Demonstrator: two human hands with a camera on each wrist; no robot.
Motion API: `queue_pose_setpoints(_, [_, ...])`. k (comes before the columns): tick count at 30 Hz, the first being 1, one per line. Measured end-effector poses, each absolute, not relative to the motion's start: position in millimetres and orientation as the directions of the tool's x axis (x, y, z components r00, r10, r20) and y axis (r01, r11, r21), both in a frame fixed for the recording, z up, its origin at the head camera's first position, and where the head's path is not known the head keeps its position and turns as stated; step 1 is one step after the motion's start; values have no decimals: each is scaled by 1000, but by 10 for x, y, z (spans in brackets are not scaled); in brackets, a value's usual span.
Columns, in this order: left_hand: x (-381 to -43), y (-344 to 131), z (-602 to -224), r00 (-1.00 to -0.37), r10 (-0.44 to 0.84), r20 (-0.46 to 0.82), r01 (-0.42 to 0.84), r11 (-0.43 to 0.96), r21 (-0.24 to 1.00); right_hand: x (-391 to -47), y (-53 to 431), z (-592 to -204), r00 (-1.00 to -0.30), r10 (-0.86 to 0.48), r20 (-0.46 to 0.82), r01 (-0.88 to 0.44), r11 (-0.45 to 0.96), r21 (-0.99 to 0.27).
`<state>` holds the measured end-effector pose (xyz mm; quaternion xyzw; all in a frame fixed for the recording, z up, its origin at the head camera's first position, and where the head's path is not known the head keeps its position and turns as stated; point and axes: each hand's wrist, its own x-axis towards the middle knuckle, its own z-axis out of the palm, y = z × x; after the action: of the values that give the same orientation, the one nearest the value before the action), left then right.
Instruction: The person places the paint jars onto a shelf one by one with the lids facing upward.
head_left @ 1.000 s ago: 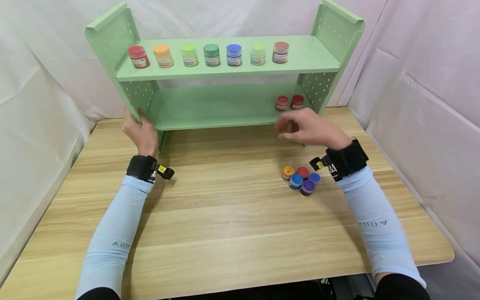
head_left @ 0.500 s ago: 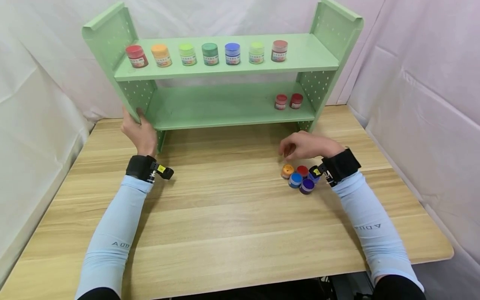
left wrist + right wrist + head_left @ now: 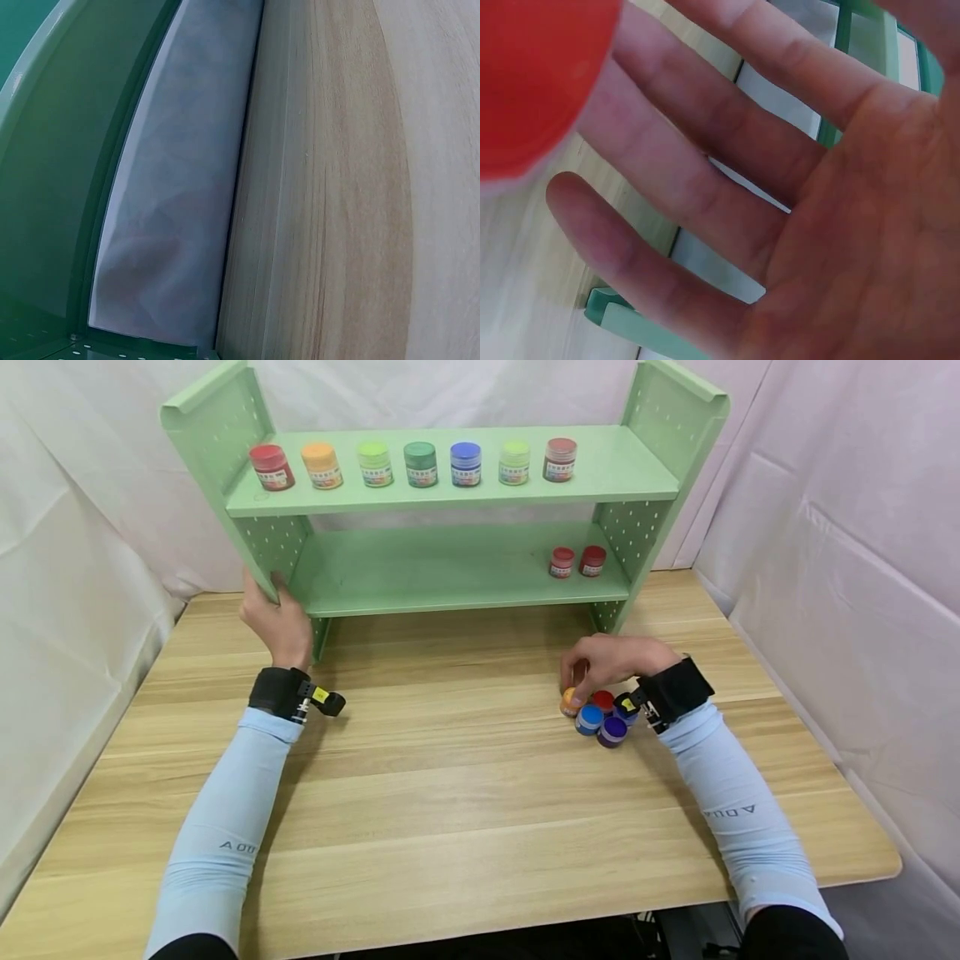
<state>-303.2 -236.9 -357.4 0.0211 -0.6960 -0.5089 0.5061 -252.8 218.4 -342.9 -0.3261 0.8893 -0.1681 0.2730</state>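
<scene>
- Right of centre on the wooden table (image 3: pixel 420 760), the right hand (image 3: pixel 603 658) holds the orange jar (image 3: pixel 567 704) in a narrow pinch, thumb on the near side, at the left edge of a tight cluster.
- Far left, the left hand (image 3: pixel 277 625) grips the low end of the side panel of the green shelf (image 3: pixel 420 577), thumb inside, its other fingers mostly hidden by the panel.
- Seen from the right wrist, the fingers (image 3: pixel 682 172) lie slightly apart, some tips behind a blurred red shape, perhaps the lid of the red jar (image 3: pixel 603 701).
- Beside the orange jar, that red jar stands to the right; nearer are the blue jar (image 3: pixel 589 719) and the purple jar (image 3: pixel 612 732), with a violet jar (image 3: pixel 627 717) partly covered by the right wrist camera (image 3: pixel 625 702).
- Farther back, two small red jars (image 3: pixel 561 562) stand at the right of the lower board.
- Along the upper board, left to right: crimson jar (image 3: pixel 272 467), amber jar (image 3: pixel 322 465), lime jar (image 3: pixel 375 463), dark green jar (image 3: pixel 420 464), cobalt jar (image 3: pixel 466 464), pale green jar (image 3: pixel 513 462), brownish-red jar (image 3: pixel 560 460).
- Behind everything hangs white cloth (image 3: pixel 465 393).
</scene>
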Motion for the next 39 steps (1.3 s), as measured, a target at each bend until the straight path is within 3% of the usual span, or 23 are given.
queue_pose_setpoints(13, [-2770, -2159, -3369, -484, -557, 675, 506, 451, 735, -2538, 2200, -3440, -650, -679, -341, -505, 721, -474])
queue_pose_setpoints(28, [-2777, -2185, -3384, -489, -557, 671, 510, 441, 738, -2639, 2315, -3462, -722, -644, -253, -504, 740, -444])
queue_pose_setpoints(39, [-2776, -2179, -3371, -494, -562, 663, 501, 439, 745, -2667, 2377, -3495, -739, -643, -200, -511, 729, -455])
